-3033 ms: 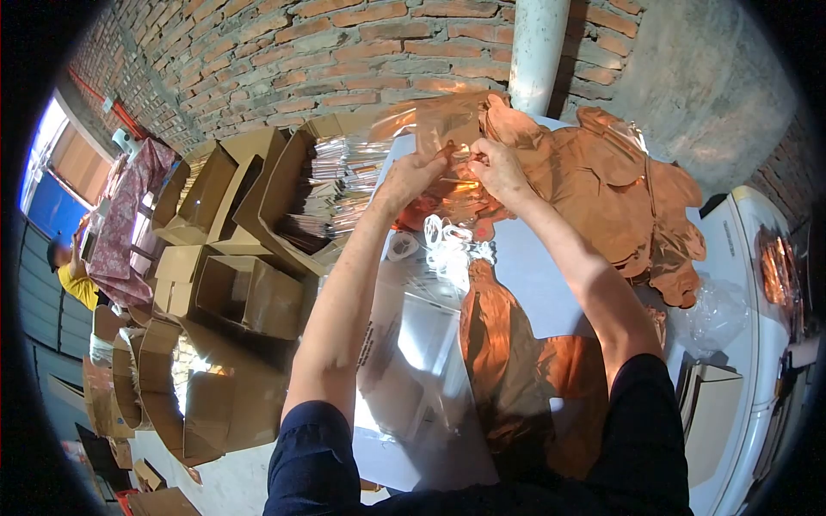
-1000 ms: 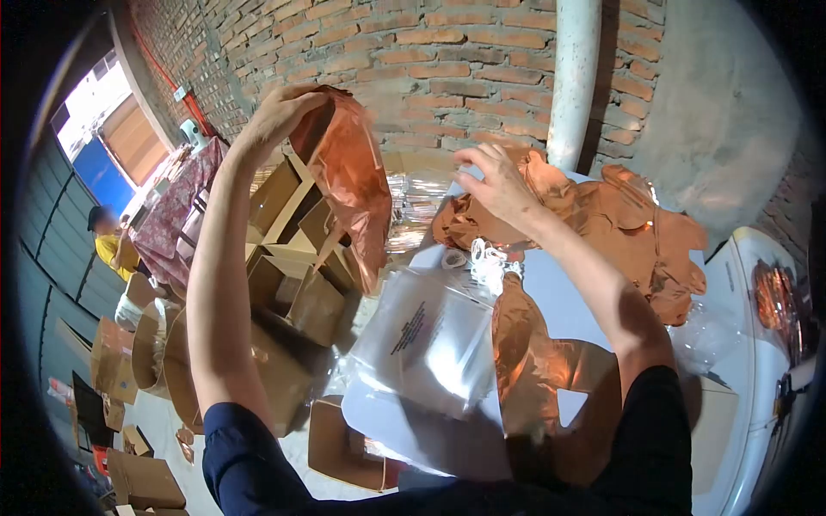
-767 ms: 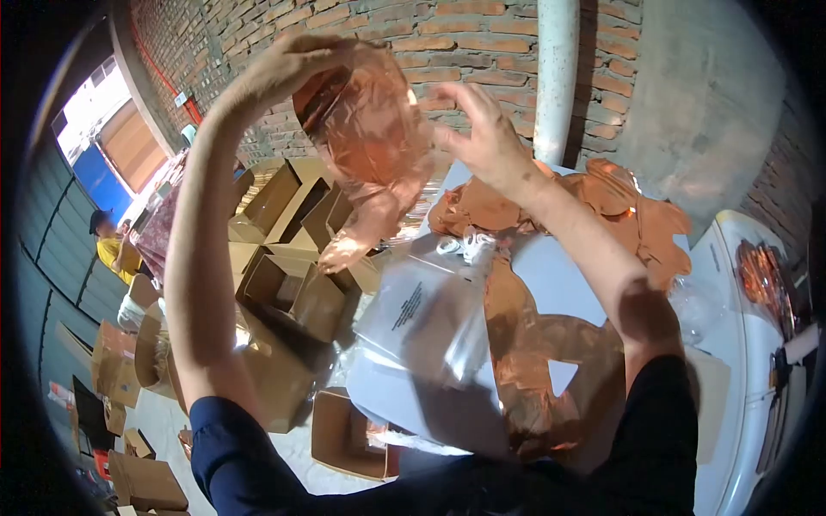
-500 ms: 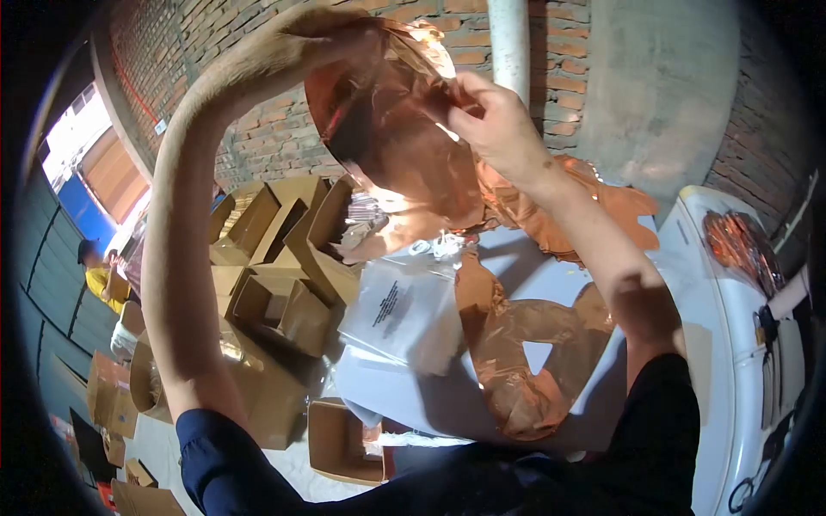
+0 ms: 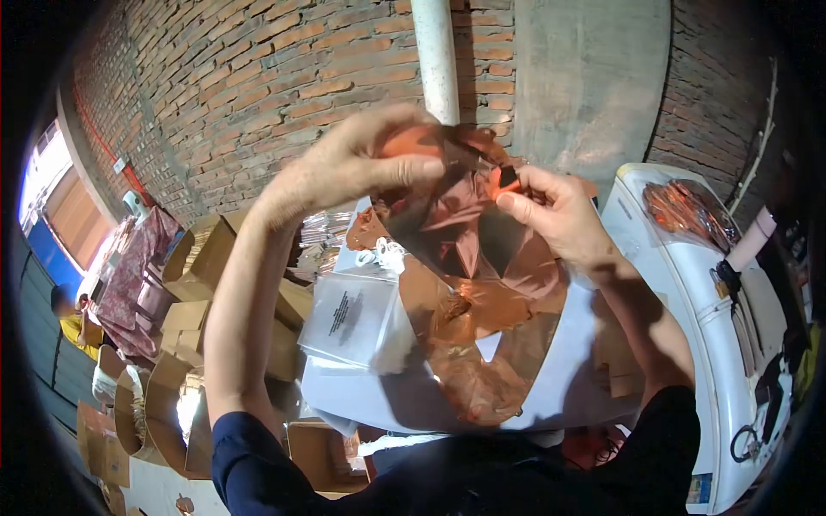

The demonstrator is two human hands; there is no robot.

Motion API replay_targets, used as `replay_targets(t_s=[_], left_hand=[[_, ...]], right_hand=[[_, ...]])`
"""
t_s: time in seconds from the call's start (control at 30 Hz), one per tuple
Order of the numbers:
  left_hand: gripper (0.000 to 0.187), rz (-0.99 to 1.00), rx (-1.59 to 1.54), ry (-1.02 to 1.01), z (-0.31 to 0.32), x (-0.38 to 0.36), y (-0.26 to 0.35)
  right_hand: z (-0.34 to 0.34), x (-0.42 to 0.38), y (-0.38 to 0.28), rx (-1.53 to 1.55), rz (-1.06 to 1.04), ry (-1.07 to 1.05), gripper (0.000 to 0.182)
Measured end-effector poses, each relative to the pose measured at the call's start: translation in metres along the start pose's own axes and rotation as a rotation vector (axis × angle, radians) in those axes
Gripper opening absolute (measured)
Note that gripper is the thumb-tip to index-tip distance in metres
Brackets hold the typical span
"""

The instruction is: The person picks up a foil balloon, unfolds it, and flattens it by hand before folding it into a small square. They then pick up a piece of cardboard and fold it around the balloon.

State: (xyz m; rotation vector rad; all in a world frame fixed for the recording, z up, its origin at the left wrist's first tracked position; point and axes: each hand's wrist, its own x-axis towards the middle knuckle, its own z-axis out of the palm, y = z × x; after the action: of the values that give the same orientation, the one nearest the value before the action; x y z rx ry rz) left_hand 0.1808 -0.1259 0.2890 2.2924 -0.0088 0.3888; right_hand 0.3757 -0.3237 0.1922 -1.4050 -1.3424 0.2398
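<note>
A shiny rose-gold foil balloon, flat and crumpled, is held up over the table between my two hands. My left hand is closed on its upper left side, with the thumb lying across the foil. My right hand pinches the upper right edge between thumb and fingers. Beneath it, another flat foil balloon with a triangular hole lies on the pale table; the held foil hides part of it. Left of that lies a stack of clear printed plastic bags, beside a white ribbon bundle.
Cardboard boxes crowd the left side, one with silvery packets near it. A white machine-like unit at the right bears a bag of shiny orange foil. A brick wall and white pipe stand behind. A person in yellow is far left.
Both hands have come lower with the foil balloon, and my left hand has turned so its thumb shows. The view has shifted toward the right. The foil is more bunched.
</note>
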Motion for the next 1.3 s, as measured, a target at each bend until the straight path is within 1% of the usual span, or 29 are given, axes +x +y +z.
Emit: replay_targets(t_s=[0.03, 0.1, 0.13, 0.2, 0.23, 0.3, 0.4, 0.5, 0.6, 0.63, 0.67, 0.7, 0.73, 0.77, 0.83, 0.93, 0.97, 1.0, 1.03, 1.1, 1.13, 1.23, 1.27, 1.3], left_hand=[[0.060, 0.160, -0.016, 0.029, 0.008, 0.008, -0.019], [0.050, -0.055, -0.141, -0.086, 0.012, 0.003, -0.012], [0.047, -0.029, -0.147, -0.066, 0.016, 0.005, -0.015], [0.043, 0.013, -0.157, -0.026, 0.027, 0.009, -0.025], [0.042, 0.003, -0.163, -0.033, 0.029, 0.008, -0.024], [0.040, -0.013, -0.174, -0.047, 0.031, 0.008, -0.019], [0.038, 0.034, -0.086, -0.065, 0.036, 0.013, -0.027], [0.034, 0.036, -0.104, -0.069, 0.041, 0.015, -0.029], [0.028, 0.044, 0.109, -0.046, 0.041, 0.018, -0.031], [0.025, -0.142, -0.020, -0.057, 0.041, 0.017, -0.034], [0.024, -0.115, 0.046, -0.017, 0.042, 0.017, -0.035], [0.024, -0.081, 0.114, 0.024, 0.041, 0.019, -0.037], [0.023, -0.039, 0.137, 0.029, 0.037, 0.022, -0.043], [0.024, -0.065, 0.112, 0.015, 0.032, 0.021, -0.040], [0.026, 0.009, 0.087, 0.026, 0.024, 0.019, -0.034], [0.033, -0.015, 0.104, 0.043, 0.002, 0.017, -0.033], [0.035, -0.032, 0.115, 0.094, -0.003, 0.016, -0.033], [0.036, -0.050, 0.126, 0.146, -0.009, 0.015, -0.034], [0.034, 0.054, 0.049, 0.075, -0.016, 0.011, -0.029], [0.031, -0.021, 0.062, 0.192, -0.028, 0.009, -0.041], [0.028, -0.032, 0.034, 0.170, -0.036, 0.005, -0.044], [0.027, 0.002, 0.125, 0.308, -0.042, -0.003, -0.055], [0.026, 0.017, 0.067, 0.366, -0.038, -0.006, -0.058], [0.026, -0.014, 0.074, 0.344, -0.041, -0.006, -0.061]], right_hand=[[-0.004, -0.004, 0.001, -0.013, 0.020, -0.014, 0.019], [-0.011, -0.013, 0.007, -0.032, 0.066, -0.047, 0.019], [-0.012, -0.016, 0.010, -0.014, 0.057, -0.045, 0.017], [-0.016, -0.024, 0.009, -0.030, 0.129, -0.044, 0.016], [-0.017, -0.027, 0.009, -0.037, 0.165, -0.043, 0.016], [-0.018, -0.031, 0.013, -0.018, 0.164, -0.048, 0.017], [-0.019, -0.033, 0.015, 0.001, 0.160, -0.072, 0.017], [-0.017, -0.032, 0.016, -0.020, 0.182, -0.113, 0.018], [-0.018, -0.028, 0.014, -0.066, 0.204, -0.160, 0.019], [-0.018, -0.028, 0.016, -0.080, 0.219, -0.174, 0.019], [-0.015, -0.028, 0.025, 0.072, 0.218, -0.174, 0.020], [-0.015, -0.026, 0.038, 0.141, 0.203, -0.201, 0.022], [-0.017, -0.027, 0.044, 0.146, 0.210, -0.206, 0.024], [-0.018, -0.028, 0.047, 0.150, 0.211, -0.214, 0.026], [-0.020, -0.032, 0.050, 0.066, 0.241, -0.237, 0.027], [-0.029, -0.038, 0.078, -0.051, 0.266, -0.273, 0.026], [-0.032, -0.041, 0.088, -0.088, 0.274, -0.285, 0.025], [-0.033, -0.042, 0.088, -0.031, 0.359, -0.294, 0.020], [-0.034, -0.044, 0.093, 0.042, 0.362, -0.285, 0.020], [-0.036, -0.048, 0.117, 0.186, 0.368, -0.263, 0.019], [-0.037, -0.046, 0.127, 0.187, 0.329, -0.292, 0.018], [-0.042, -0.049, 0.122, 0.248, 0.531, -0.171, 0.024], [-0.043, -0.049, 0.126, 0.269, 0.536, -0.166, 0.024], [-0.046, -0.049, 0.134, 0.289, 0.539, -0.161, 0.024]])
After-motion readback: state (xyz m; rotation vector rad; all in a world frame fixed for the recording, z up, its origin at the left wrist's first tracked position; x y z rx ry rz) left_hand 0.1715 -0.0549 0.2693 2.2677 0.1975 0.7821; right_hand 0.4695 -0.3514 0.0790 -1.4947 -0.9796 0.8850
